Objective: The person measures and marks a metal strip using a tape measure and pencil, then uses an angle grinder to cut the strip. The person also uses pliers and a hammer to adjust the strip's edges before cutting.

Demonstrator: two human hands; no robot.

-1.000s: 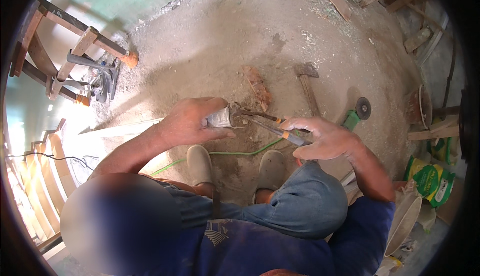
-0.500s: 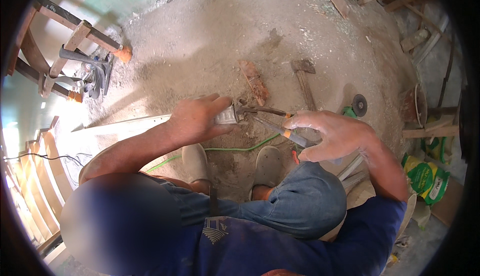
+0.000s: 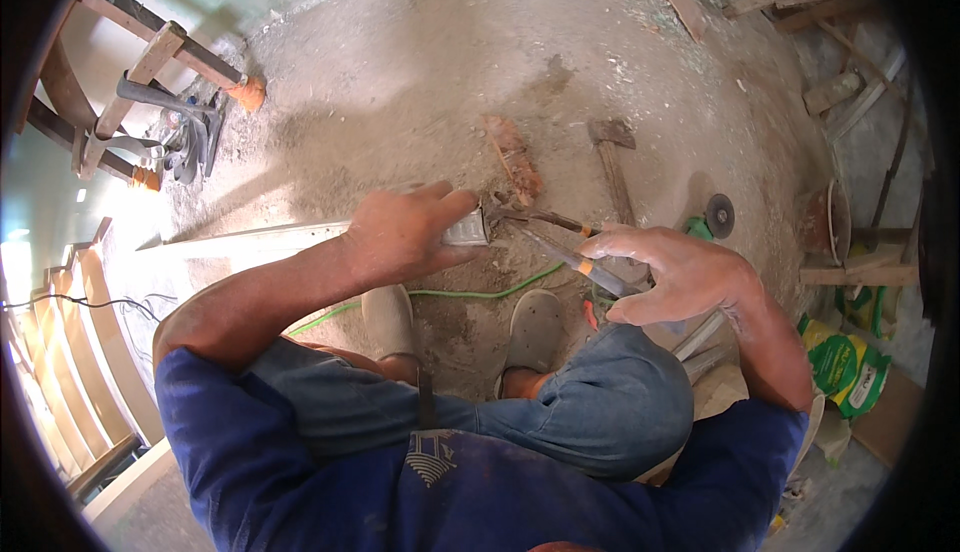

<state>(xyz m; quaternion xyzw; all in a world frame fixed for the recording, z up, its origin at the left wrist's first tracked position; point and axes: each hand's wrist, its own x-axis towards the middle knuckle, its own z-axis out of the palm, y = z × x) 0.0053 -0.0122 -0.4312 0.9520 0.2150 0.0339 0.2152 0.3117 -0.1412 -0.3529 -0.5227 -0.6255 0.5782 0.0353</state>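
— Left hand (image 3: 405, 235)?
— Forearm extended forward, fingers curled shut in a grip, knuckles up.
— Right hand (image 3: 672, 272)?
— Arm bent at elbow, fingers closed, thumb forward.

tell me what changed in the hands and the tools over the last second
Little changed. The left hand still grips the end of the long metal strip, and the right hand still holds the snips at its tip. Hammer and angle grinder lie where they were.
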